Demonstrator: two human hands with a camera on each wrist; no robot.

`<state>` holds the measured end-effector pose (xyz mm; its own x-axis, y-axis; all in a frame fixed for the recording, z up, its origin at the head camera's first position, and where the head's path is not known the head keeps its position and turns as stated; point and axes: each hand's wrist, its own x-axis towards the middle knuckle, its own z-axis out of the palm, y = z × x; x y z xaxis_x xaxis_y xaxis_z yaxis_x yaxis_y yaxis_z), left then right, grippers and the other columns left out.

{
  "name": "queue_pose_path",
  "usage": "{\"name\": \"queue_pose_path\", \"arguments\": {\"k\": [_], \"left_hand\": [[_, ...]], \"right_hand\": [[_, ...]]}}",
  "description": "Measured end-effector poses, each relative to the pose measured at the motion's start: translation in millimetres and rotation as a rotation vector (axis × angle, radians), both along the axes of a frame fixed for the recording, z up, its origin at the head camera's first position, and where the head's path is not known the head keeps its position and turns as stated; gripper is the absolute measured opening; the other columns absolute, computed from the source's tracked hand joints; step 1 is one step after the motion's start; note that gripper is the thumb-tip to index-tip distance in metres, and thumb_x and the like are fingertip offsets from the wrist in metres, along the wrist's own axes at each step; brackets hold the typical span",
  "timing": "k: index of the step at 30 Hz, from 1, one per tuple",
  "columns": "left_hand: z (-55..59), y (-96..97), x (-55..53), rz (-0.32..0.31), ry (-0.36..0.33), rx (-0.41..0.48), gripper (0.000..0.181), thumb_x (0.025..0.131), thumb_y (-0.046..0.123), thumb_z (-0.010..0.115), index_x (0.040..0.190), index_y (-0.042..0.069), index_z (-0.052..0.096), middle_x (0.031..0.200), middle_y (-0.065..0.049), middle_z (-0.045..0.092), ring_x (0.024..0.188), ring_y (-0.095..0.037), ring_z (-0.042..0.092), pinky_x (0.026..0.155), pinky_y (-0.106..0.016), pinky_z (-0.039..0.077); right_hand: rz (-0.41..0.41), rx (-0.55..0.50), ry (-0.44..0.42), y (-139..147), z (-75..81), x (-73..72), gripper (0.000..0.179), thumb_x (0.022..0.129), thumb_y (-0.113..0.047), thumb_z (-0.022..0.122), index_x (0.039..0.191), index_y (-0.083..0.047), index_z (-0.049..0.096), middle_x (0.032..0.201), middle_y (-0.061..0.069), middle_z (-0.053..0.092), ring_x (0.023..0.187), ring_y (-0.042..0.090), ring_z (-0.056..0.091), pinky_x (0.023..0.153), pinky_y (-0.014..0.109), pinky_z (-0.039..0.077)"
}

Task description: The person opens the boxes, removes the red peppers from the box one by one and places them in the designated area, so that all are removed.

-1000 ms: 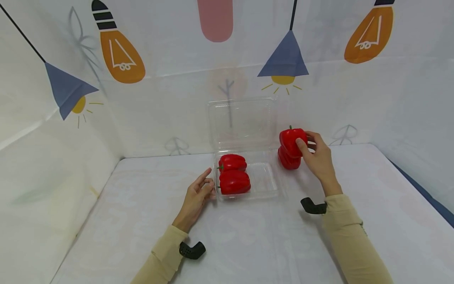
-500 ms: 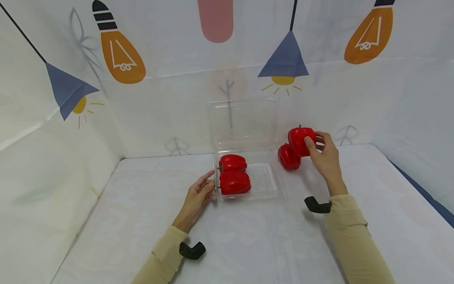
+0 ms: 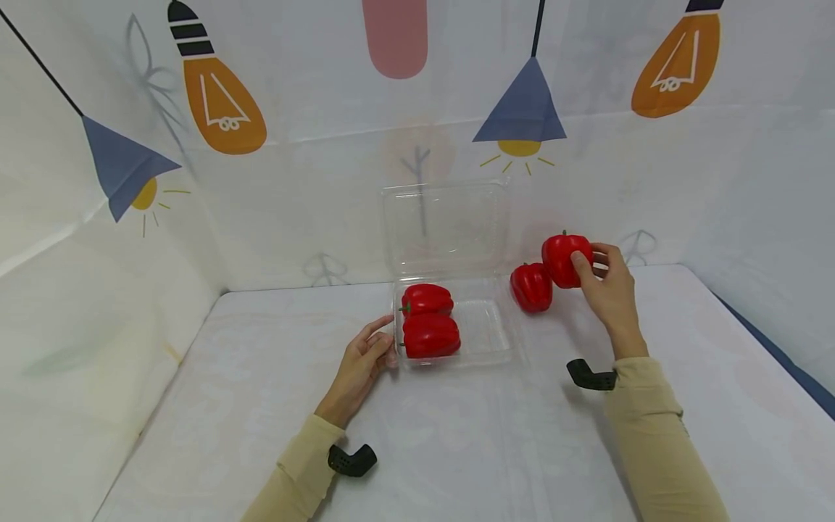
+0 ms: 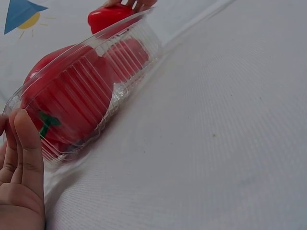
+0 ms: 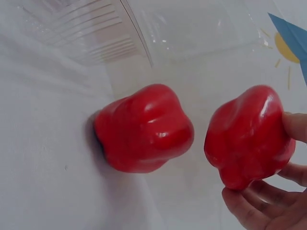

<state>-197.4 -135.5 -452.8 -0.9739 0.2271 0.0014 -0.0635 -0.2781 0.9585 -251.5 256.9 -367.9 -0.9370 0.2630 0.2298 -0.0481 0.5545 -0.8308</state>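
My right hand (image 3: 609, 288) holds a red bell pepper (image 3: 565, 259), thumb on the near side and fingers behind. In the right wrist view a gap separates this held pepper (image 5: 249, 136) from another red bell pepper (image 5: 146, 129) standing on the table. Two more bell peppers, a rear one (image 3: 427, 299) and a front one (image 3: 432, 335), lie side by side in the left half of a clear plastic clamshell box (image 3: 485, 355), green stems leftward. Loosely bent, the fingers of my left hand (image 3: 360, 366) touch the box's left end; in the left wrist view the fingertips (image 4: 28, 127) are at its rim.
The box's clear lid (image 3: 450, 228) stands raised at the back, close to a printed white cloth wall (image 3: 313, 196). A white cloth covers the table (image 3: 470, 442). Black wrist mounts (image 3: 352, 460) stick out from both sleeves.
My right hand has moved to the right with its bell pepper, away from over the standing pepper, which now shows fully beside it. The left hand and the box have stayed in place.
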Motion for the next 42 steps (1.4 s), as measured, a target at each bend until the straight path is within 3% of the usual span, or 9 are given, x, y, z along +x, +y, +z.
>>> {"name": "queue_pose_path", "arguments": {"k": [14, 19, 26, 42], "left_hand": [[0.0, -0.2, 0.0, 0.017, -0.064, 0.024, 0.043, 0.095, 0.011, 0.055, 0.132, -0.003, 0.038, 0.087, 0.005, 0.06, 0.072, -0.008, 0.054, 0.066, -0.016, 0.05], [1.5, -1.0, -0.3, 0.013, -0.092, 0.06, 0.036, 0.095, 0.01, 0.055, 0.126, -0.001, 0.041, 0.088, 0.004, 0.06, 0.073, -0.01, 0.054, 0.067, -0.016, 0.05], [3.4, -1.3, 0.2, 0.011, -0.114, 0.045, 0.029, 0.094, 0.011, 0.057, 0.119, 0.005, 0.044, 0.089, 0.004, 0.058, 0.073, -0.009, 0.054, 0.064, -0.016, 0.05], [2.9, 0.7, 0.7, 0.004, -0.077, 0.043, 0.022, 0.093, 0.009, 0.057, 0.113, 0.009, 0.045, 0.088, 0.004, 0.057, 0.07, -0.008, 0.055, 0.061, -0.017, 0.051]], "right_hand": [[-0.03, -0.022, -0.077, 10, -4.3, -3.7, 0.068, 0.095, -0.05, 0.042, 0.145, -0.007, 0.027, 0.145, 0.022, 0.037, 0.123, 0.043, 0.046, 0.095, 0.058, 0.045], [-0.033, -0.027, -0.091, 14, -7.1, -4.5, 0.068, 0.095, -0.05, 0.041, 0.145, -0.007, 0.027, 0.145, 0.023, 0.037, 0.123, 0.044, 0.045, 0.096, 0.058, 0.044], [-0.016, -0.029, -0.13, 16, -10.6, -5.6, 0.07, 0.095, -0.051, 0.04, 0.145, -0.005, 0.025, 0.144, 0.026, 0.037, 0.123, 0.046, 0.044, 0.097, 0.059, 0.043], [-0.01, -0.024, -0.237, 24, -29.9, -12.9, 0.074, 0.095, -0.052, 0.036, 0.147, -0.002, 0.02, 0.145, 0.03, 0.032, 0.128, 0.048, 0.038, 0.101, 0.059, 0.04]]}}
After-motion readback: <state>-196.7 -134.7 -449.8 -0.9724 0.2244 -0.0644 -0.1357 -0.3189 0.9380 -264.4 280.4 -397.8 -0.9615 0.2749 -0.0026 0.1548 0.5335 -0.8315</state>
